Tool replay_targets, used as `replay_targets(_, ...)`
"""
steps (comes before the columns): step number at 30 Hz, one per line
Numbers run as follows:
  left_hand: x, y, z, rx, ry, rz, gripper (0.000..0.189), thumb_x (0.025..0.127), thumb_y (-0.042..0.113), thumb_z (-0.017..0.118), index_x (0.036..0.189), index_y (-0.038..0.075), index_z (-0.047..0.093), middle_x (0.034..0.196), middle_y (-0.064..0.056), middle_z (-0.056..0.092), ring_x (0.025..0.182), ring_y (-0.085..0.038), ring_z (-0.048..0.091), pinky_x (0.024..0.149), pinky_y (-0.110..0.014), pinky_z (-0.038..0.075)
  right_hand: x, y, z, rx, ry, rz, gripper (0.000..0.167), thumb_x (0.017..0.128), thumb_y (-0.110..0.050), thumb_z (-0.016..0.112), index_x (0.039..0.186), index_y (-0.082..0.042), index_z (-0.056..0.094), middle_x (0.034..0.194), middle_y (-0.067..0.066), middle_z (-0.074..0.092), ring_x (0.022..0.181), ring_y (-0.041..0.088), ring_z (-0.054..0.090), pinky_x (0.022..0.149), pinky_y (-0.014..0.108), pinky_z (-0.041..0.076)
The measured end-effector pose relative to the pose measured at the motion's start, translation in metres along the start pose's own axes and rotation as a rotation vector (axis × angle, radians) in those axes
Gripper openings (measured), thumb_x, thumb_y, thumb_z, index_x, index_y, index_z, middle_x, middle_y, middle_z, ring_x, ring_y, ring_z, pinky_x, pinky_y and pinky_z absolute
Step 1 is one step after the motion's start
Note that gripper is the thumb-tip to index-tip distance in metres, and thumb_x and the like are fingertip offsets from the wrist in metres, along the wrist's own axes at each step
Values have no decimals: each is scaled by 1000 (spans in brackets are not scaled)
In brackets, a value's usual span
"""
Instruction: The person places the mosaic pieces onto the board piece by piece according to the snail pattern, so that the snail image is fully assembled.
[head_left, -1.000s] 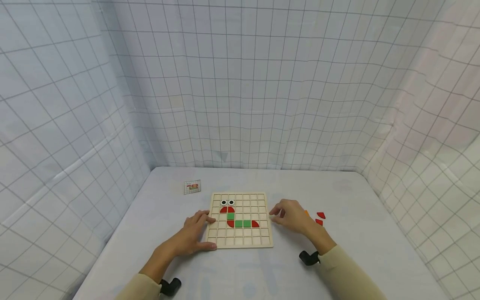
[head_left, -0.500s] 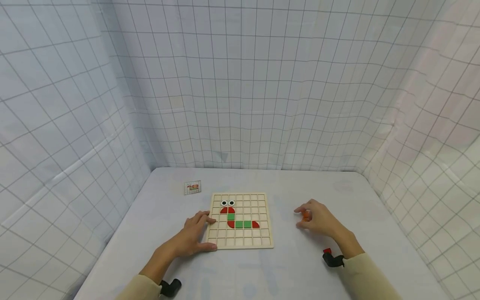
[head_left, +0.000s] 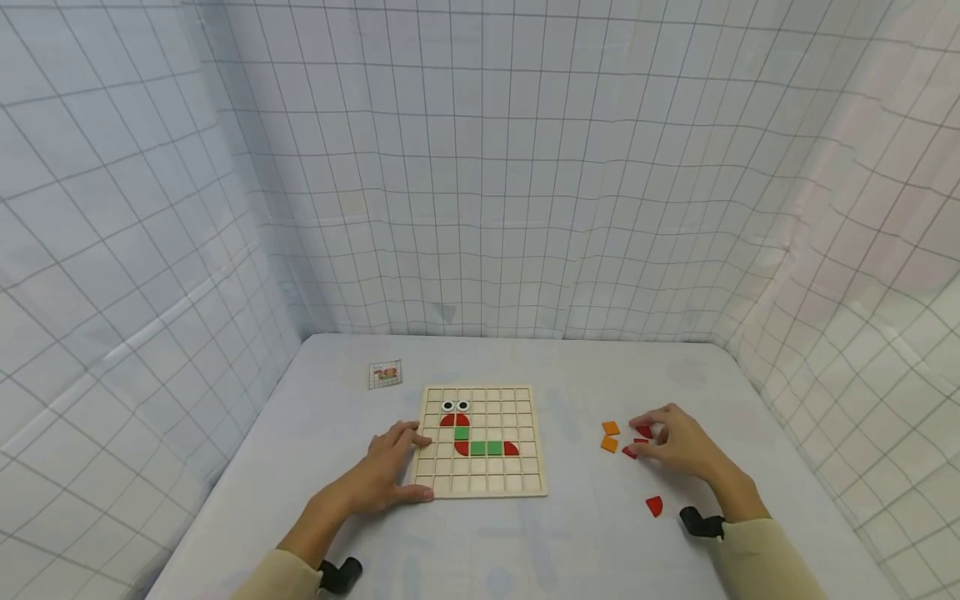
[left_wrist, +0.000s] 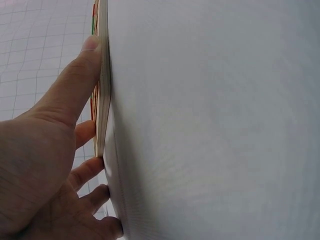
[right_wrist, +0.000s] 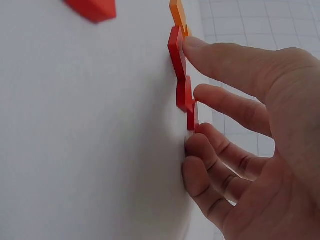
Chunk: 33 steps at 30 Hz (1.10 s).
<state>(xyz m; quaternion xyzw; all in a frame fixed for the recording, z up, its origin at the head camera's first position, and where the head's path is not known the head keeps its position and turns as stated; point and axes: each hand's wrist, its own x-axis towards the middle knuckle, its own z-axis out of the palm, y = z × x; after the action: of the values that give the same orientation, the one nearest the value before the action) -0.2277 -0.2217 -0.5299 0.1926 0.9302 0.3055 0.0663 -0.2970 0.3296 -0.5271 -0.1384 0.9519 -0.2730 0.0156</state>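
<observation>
My left hand (head_left: pixel 382 475) rests at the left side of a pale wooden grid board (head_left: pixel 536 483), its thumb on the near left corner. On the board lie two eye discs (head_left: pixel 455 406), red quarter-round pieces (head_left: pixel 511 449) and green squares (head_left: pixel 486 448), laid in a bent line. My right hand (head_left: pixel 682 442) is low over several loose red pieces (head_left: pixel 629 452) to the right of the board. In the right wrist view the thumb touches one red piece (right_wrist: pixel 176 55), and the index fingertip is at another red piece (right_wrist: pixel 183 95); thumb and index finger stand apart.
Two orange squares (head_left: pixel 610 444) lie left of the right hand. A single red quarter-round piece (head_left: pixel 655 506) lies nearer the front. Behind the board's left side is a small picture card (head_left: pixel 385 374). White gridded cloth (head_left: pixel 480 208) stands around the table (head_left: pixel 480 550).
My right hand has moved right from beside the board, over the orange squares, to the red pieces. The orange squares now show uncovered. My left hand and the board stay put.
</observation>
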Motion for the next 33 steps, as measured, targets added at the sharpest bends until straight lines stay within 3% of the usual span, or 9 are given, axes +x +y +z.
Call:
replay_targets(4, 0, 1, 0, 0, 2, 4, 77, 96, 46, 97, 152, 9, 59, 178, -27, 41, 169, -56, 40, 136, -89, 22, -1, 4, -3, -9, 16, -1, 25, 106, -18, 86, 130, -12, 86, 123, 14, 72, 99, 21, 68, 79, 29, 56)
replay_targets(9, 0, 0, 0, 6, 5, 11, 77, 96, 46, 97, 151, 8, 59, 178, -28, 41, 169, -56, 40, 136, -89, 24, 1, 6, -5, -12, 24, -9, 23, 107, -4, 80, 128, -8, 86, 120, 15, 74, 101, 23, 73, 83, 29, 61)
replay_targets(19, -1, 4, -1, -3, 5, 11, 78, 95, 45, 98, 152, 7, 59, 179, -28, 41, 169, -58, 39, 136, -90, 21, 2, 4, -8, -13, -3, 8, 25, 104, -2, 79, 128, -6, 86, 118, 14, 76, 105, 28, 74, 91, 44, 68)
replay_targets(28, -2, 3, -2, -8, 6, 8, 77, 96, 46, 97, 152, 9, 59, 180, -27, 40, 170, -56, 39, 137, -89, 21, 2, 1, -13, 25, -62, 23, 35, 96, 5, 79, 128, -6, 87, 121, 12, 77, 106, 25, 71, 88, 34, 66)
replay_targets(33, -1, 1, 0, -11, 6, 1, 78, 95, 46, 98, 152, 9, 60, 180, -26, 40, 170, -55, 39, 137, -88, 22, 3, 0, -13, 7, -68, 18, 27, 100, 2, 80, 125, -6, 86, 115, 7, 78, 104, 22, 69, 88, 32, 64)
